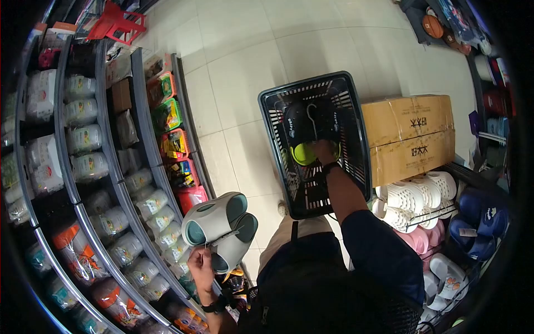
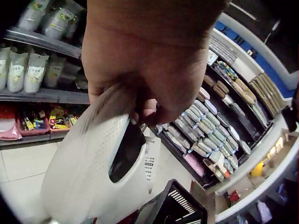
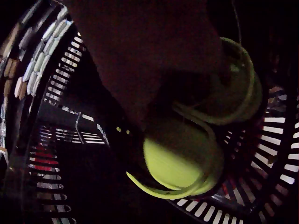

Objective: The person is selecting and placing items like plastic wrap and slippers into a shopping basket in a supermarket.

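Note:
My left hand grips a pair of pale grey clogs with teal insides, held out beside the shelf. In the left wrist view a printed tag hangs behind the grey clog. My right hand reaches down into a black slatted shopping basket. There it is at a pair of lime-green clogs with heel straps; its fingers are in deep shadow, so I cannot tell whether they grip. Dark footwear with white lettering and a hanger hook lie farther up in the basket.
Shelves on the left hold packaged white bottles and coloured bins. Cardboard boxes stand right of the basket, with white clogs and blue slippers racked nearer. A red stool stands at the far left.

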`<act>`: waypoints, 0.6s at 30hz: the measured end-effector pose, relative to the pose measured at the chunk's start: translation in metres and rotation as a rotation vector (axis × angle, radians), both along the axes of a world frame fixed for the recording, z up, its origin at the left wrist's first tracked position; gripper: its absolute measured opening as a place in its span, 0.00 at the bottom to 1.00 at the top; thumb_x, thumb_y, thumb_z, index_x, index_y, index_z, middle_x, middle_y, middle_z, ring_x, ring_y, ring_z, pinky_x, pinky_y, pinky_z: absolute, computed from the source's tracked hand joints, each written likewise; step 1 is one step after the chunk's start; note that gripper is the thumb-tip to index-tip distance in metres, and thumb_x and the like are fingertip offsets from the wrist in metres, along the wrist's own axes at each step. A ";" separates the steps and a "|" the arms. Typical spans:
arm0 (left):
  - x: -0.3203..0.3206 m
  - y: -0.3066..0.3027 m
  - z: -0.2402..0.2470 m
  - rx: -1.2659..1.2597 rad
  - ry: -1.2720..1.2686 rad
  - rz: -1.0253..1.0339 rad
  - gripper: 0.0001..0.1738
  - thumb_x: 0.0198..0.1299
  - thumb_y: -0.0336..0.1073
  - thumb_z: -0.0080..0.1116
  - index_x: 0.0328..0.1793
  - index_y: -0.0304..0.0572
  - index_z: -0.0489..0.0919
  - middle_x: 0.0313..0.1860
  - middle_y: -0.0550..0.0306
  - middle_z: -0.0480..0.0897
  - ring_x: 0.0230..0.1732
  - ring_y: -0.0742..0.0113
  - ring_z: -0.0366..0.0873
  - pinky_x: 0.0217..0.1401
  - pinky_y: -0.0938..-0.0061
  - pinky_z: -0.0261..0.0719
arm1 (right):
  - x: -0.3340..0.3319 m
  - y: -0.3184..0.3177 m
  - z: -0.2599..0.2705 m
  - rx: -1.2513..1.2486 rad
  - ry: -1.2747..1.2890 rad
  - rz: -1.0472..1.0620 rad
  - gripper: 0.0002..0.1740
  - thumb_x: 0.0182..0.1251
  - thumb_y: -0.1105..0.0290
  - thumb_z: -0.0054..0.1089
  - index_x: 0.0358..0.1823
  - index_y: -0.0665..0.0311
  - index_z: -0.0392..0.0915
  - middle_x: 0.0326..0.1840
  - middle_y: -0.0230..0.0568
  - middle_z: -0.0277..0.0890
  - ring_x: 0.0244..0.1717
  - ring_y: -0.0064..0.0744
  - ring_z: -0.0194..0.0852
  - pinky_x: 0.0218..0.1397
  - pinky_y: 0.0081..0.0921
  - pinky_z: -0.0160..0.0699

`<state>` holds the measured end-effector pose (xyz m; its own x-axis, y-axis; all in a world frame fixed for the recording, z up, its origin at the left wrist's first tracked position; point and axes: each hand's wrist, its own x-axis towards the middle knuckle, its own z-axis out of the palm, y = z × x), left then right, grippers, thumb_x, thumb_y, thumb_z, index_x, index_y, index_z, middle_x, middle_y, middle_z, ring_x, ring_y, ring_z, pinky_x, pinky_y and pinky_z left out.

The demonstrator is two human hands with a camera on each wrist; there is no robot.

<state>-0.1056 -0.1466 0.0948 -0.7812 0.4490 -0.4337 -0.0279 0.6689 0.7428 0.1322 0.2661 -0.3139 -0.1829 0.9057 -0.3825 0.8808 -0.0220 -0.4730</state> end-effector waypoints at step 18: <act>0.012 -0.001 -0.006 0.003 0.057 -0.072 0.11 0.73 0.32 0.63 0.37 0.32 0.81 0.36 0.64 0.77 0.37 0.77 0.72 0.41 0.78 0.71 | -0.008 -0.007 0.073 0.022 0.466 -0.485 0.26 0.74 0.54 0.59 0.32 0.75 0.82 0.28 0.60 0.81 0.32 0.54 0.81 0.39 0.49 0.72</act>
